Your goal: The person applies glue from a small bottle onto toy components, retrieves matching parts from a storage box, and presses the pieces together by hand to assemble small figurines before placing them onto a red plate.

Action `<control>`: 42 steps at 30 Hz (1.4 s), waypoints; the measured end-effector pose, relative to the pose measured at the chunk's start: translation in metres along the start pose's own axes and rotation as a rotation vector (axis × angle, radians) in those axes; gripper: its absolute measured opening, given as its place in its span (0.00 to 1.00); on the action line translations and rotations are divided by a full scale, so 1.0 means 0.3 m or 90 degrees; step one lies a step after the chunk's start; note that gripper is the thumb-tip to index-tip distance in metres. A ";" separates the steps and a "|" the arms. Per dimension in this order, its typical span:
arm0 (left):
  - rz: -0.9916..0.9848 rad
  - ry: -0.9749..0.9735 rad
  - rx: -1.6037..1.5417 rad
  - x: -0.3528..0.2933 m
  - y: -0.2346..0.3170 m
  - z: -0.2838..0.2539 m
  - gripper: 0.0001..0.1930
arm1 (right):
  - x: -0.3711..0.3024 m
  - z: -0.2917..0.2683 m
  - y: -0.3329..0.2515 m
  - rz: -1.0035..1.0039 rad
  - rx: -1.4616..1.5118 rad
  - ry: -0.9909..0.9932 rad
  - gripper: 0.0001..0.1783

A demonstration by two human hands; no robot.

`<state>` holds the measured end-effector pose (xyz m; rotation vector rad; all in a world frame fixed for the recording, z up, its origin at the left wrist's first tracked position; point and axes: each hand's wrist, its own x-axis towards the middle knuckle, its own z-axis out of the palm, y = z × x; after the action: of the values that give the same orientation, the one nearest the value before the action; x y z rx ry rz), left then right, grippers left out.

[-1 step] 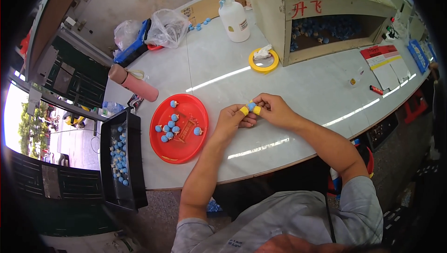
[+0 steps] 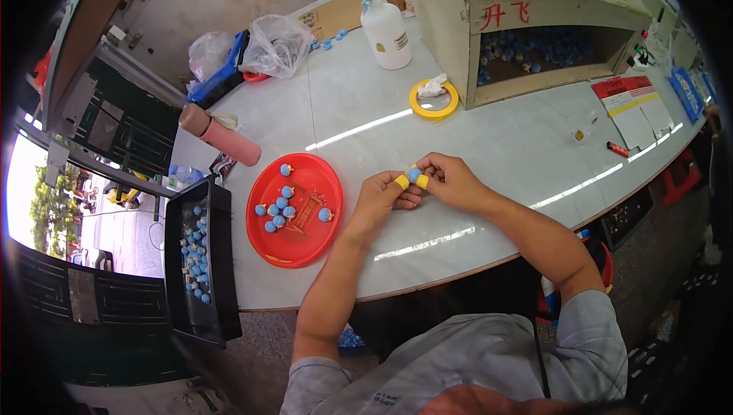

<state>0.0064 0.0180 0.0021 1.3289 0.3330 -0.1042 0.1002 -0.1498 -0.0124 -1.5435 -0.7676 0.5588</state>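
Over the table's middle, both hands meet at a small round blue piece (image 2: pixel 413 175). My left hand (image 2: pixel 384 197) pinches it from one side, and my right hand (image 2: pixel 457 181) pinches it from the other. Yellow wraps cover some fingertips of both hands. The piece's underside is hidden by the fingers. Left of my hands lies a round red tray (image 2: pixel 324 243) holding several small blue balls (image 2: pixel 282 203) with pale tips.
A black bin (image 2: pixel 224 262) with more blue balls stands beside the table's left edge. Behind the tray lies a pink bottle (image 2: pixel 229 142). Farther back are a yellow tape roll (image 2: pixel 433 116), a white jug (image 2: pixel 388 37) and a beige open-fronted box (image 2: pixel 534 87) with blue pieces inside.
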 end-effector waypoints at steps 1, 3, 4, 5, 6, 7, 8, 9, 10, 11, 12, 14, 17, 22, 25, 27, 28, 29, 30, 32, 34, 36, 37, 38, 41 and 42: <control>-0.004 0.003 -0.009 -0.003 0.000 -0.001 0.13 | 0.001 0.003 -0.001 -0.001 -0.025 0.006 0.10; -0.001 0.017 0.002 -0.001 -0.004 0.007 0.13 | -0.006 0.001 -0.010 -0.025 -0.084 0.022 0.11; -0.003 0.027 0.016 -0.009 -0.005 0.005 0.13 | -0.009 0.011 -0.018 -0.048 -0.140 0.043 0.11; 0.004 0.047 0.014 -0.011 -0.008 0.005 0.13 | -0.011 0.025 -0.026 -0.058 -0.136 0.024 0.11; 0.020 0.038 0.042 -0.008 -0.015 0.008 0.13 | -0.019 0.037 -0.035 -0.075 -0.174 0.040 0.13; 0.036 0.027 0.071 -0.002 -0.022 0.011 0.13 | -0.026 0.040 -0.038 -0.095 -0.214 0.058 0.14; 0.028 0.024 0.046 0.002 -0.030 0.005 0.13 | -0.024 0.045 -0.003 -0.119 -0.196 0.051 0.18; 0.036 0.035 0.046 -0.005 -0.018 -0.004 0.13 | -0.027 0.041 -0.007 -0.129 -0.196 0.042 0.18; 0.027 0.068 0.031 -0.009 -0.006 -0.010 0.13 | -0.032 0.034 -0.014 -0.129 -0.185 0.058 0.19; 0.017 0.097 0.016 -0.011 0.007 -0.011 0.13 | -0.031 0.026 -0.024 -0.129 -0.174 0.078 0.21; 0.033 0.123 0.039 -0.016 0.037 -0.011 0.13 | -0.030 0.012 -0.023 -0.130 -0.177 0.087 0.21; 0.087 0.192 0.144 -0.055 0.108 -0.038 0.14 | -0.023 -0.009 -0.010 -0.152 -0.154 0.180 0.22; 0.251 0.384 0.570 -0.125 0.148 -0.174 0.15 | 0.003 -0.001 -0.022 -0.169 -0.110 0.233 0.20; 0.018 0.474 0.973 -0.196 0.153 -0.343 0.17 | 0.030 -0.049 -0.029 -0.072 0.069 0.334 0.19; 0.007 0.558 1.030 -0.215 0.175 -0.314 0.16 | 0.012 -0.121 -0.080 0.008 0.142 0.350 0.18; 0.122 0.594 1.011 -0.218 0.187 -0.282 0.18 | 0.019 -0.175 -0.081 0.000 0.103 0.372 0.17; 0.223 0.636 0.980 -0.218 0.183 -0.262 0.20 | 0.026 -0.205 -0.071 -0.003 0.062 0.380 0.17; 0.224 0.636 0.979 -0.209 0.182 -0.232 0.20 | 0.034 -0.239 -0.055 -0.003 0.061 0.380 0.17; 0.281 0.547 0.880 -0.189 0.181 -0.184 0.20 | 0.043 -0.283 -0.034 0.018 -0.023 0.425 0.16; 0.293 0.382 0.718 -0.141 0.159 -0.081 0.22 | 0.064 -0.371 0.021 0.061 -0.149 0.488 0.15; 0.240 0.239 0.608 -0.078 0.117 0.026 0.22 | 0.091 -0.460 0.066 0.081 -0.197 0.510 0.15; 0.226 0.177 0.561 -0.027 0.050 0.083 0.22 | 0.124 -0.517 0.082 0.077 -0.340 0.537 0.14; 0.216 0.117 0.466 0.004 0.002 0.089 0.22 | 0.147 -0.534 0.075 0.075 -0.342 0.534 0.14; 0.206 0.059 0.371 0.029 -0.034 0.083 0.22 | 0.172 -0.551 0.069 0.044 -0.423 0.512 0.14; 0.238 0.081 0.357 0.070 -0.115 0.063 0.19 | 0.258 -0.613 0.052 0.081 -0.603 0.460 0.16; 0.235 0.085 0.354 0.072 -0.117 0.065 0.19 | 0.291 -0.620 0.044 0.141 -0.696 0.421 0.17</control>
<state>0.0210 -0.0067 -0.0331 1.9334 0.1676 0.2182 0.2969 -0.2086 0.0047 -2.6380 -0.3579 -0.3285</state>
